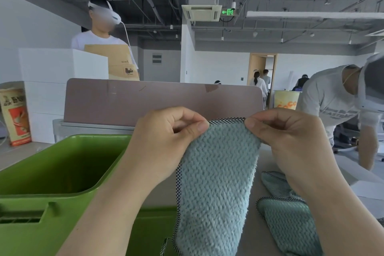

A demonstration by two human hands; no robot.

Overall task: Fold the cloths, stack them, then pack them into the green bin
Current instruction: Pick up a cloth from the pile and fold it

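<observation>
Head view. The held cloth (216, 183) hangs in the air in front of the person, just right of the green bin (62, 162) and above the table (268, 158).

Hands: the left hand (166, 137) pinches the top hem near its left corner, thumb pressed against a curled forefinger. The right hand (291, 141) pinches the same hem near the right corner in the same way. Both are closed on fabric, with the remaining fingers tucked in. The short stretch of hem between the two pinches is nearly taut.

Handling, as a judgement: pale blue, thick looped pile, and it drapes straight down from the pinch, so it looks light, limp and soft. It should be grippy rather than slippery, with nothing to break. It will not keep a crease on its own, so each fold probably needs pressing flat on the table. The checked trim (178, 189) along the edge looks firmer than the pile. The corners on that trim seem the best places to hold, since they keep the edges square when brought together. A small loop of trim dangles at the lower left and may need tucking in.

Other cloths: the near cloth (291, 224) and the far cloth (274, 183) lie on the table at right. Both are partly hidden by the right forearm, and I cannot tell whether they are folded.

Bin: no cloth shows in the visible part of its interior.

Background: a pinkish divider panel (145, 100) stands behind the bin.
</observation>
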